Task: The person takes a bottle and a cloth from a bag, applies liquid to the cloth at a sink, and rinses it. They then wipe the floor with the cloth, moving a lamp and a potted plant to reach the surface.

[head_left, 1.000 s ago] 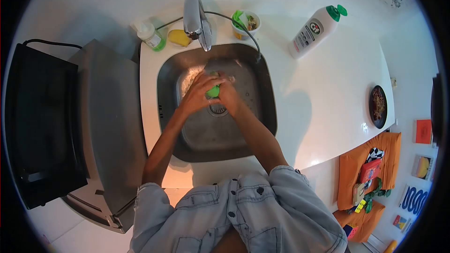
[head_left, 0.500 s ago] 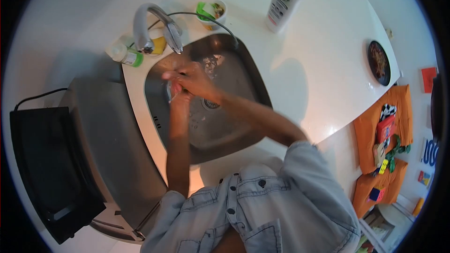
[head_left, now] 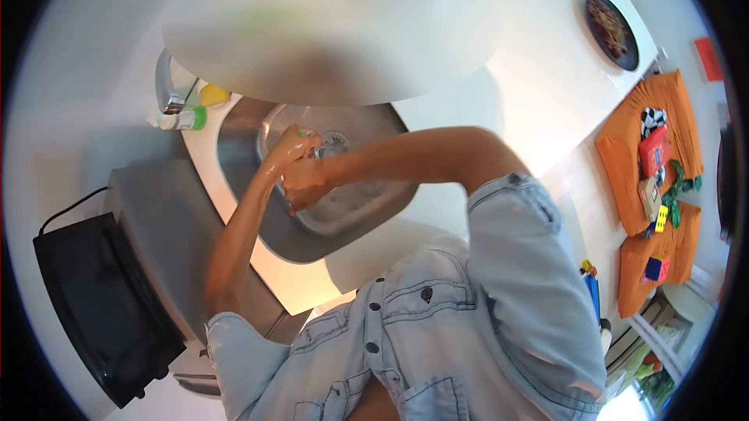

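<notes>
The left hand [head_left: 290,146] and the right hand [head_left: 303,184] are positioned over the sink [head_left: 347,214], set into the desk [head_left: 538,62] near its left edge. The hands touch each other; fingers on both are bent, not spread. The left hand and wrist have a wet sheen. Whether either hand pinches a small item cannot be determined, as the fingers hide the contact area.

The drain [head_left: 334,142] lies just beyond the hands. Working over the sink presumably lets drips fall inside the rim and not onto the desk. The right forearm crosses the sink's right edge.

The tap [head_left: 165,81], the green-banded bottle [head_left: 183,119] and the yellow sponge [head_left: 213,94] are grouped at the desk's back-left corner, likely for reach from the sink. The dark dish [head_left: 632,53], containing food, rests near the desk's right edge, well apart from the sink; this probably protects it from splashes. A pale blurred shape [head_left: 335,31] obscures the sink's back edge.
</notes>
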Demonstrator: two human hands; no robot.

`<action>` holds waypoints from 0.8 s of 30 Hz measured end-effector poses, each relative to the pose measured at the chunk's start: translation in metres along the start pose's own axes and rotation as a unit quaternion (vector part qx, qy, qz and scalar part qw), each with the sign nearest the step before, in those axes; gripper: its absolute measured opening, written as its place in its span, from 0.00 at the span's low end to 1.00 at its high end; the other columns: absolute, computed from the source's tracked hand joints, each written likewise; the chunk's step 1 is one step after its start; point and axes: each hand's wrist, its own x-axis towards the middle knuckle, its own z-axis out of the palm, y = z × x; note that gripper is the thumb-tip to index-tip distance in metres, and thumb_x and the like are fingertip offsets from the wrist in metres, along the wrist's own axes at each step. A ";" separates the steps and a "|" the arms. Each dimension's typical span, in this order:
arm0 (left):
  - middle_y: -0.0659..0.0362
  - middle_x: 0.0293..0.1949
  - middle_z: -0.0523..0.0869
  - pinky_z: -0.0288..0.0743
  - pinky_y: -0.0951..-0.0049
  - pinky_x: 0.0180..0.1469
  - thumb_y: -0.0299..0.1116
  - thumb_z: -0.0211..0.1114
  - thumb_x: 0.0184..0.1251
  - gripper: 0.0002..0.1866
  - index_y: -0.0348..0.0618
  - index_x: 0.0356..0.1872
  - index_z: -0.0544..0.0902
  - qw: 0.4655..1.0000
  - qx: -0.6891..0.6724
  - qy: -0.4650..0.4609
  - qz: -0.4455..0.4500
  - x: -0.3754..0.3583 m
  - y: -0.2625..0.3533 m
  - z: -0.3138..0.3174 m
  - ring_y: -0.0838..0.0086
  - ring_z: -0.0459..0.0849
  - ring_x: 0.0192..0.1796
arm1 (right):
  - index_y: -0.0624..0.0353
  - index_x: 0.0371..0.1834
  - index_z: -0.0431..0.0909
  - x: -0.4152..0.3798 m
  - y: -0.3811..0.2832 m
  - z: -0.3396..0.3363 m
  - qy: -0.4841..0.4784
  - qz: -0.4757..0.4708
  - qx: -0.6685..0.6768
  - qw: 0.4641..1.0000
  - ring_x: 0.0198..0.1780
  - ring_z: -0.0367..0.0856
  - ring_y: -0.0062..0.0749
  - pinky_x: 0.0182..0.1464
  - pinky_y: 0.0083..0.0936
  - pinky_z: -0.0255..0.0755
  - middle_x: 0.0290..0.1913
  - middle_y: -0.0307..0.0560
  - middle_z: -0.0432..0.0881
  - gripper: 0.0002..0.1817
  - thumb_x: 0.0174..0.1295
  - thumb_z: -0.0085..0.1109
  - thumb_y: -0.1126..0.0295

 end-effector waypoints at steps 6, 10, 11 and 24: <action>0.48 0.20 0.81 0.73 0.66 0.31 0.38 0.63 0.47 0.13 0.36 0.20 0.81 0.962 0.270 0.029 0.027 0.024 -0.048 0.057 0.62 0.80 0.23 | 0.58 0.22 0.82 -0.013 -0.021 0.086 -0.075 0.093 -0.002 0.993 0.36 0.81 0.43 0.42 0.38 0.73 0.29 0.49 0.83 0.21 0.59 0.51 0.52; 0.41 0.26 0.82 0.74 0.59 0.38 0.40 0.64 0.47 0.16 0.34 0.24 0.83 0.938 0.329 0.070 0.077 0.040 -0.093 0.088 0.47 0.82 0.32 | 0.59 0.27 0.83 -0.013 -0.027 0.139 -0.106 0.204 0.033 0.973 0.41 0.80 0.44 0.49 0.39 0.70 0.35 0.48 0.82 0.15 0.59 0.53 0.59; 0.40 0.28 0.82 0.74 0.58 0.39 0.41 0.64 0.48 0.16 0.34 0.25 0.83 0.938 0.328 0.082 0.079 0.041 -0.101 0.089 0.45 0.81 0.33 | 0.59 0.29 0.82 -0.008 -0.024 0.158 -0.110 0.220 0.038 0.969 0.42 0.80 0.44 0.50 0.40 0.69 0.36 0.49 0.82 0.14 0.58 0.53 0.60; 0.45 0.15 0.75 0.62 0.58 0.26 0.41 0.61 0.58 0.21 0.28 0.19 0.76 0.832 0.314 0.387 0.243 -0.040 -0.032 -0.006 0.62 0.66 0.17 | 0.57 0.39 0.83 -0.111 -0.093 -0.023 0.306 0.309 0.140 0.890 0.51 0.76 0.35 0.59 0.35 0.64 0.51 0.45 0.79 0.14 0.52 0.60 0.62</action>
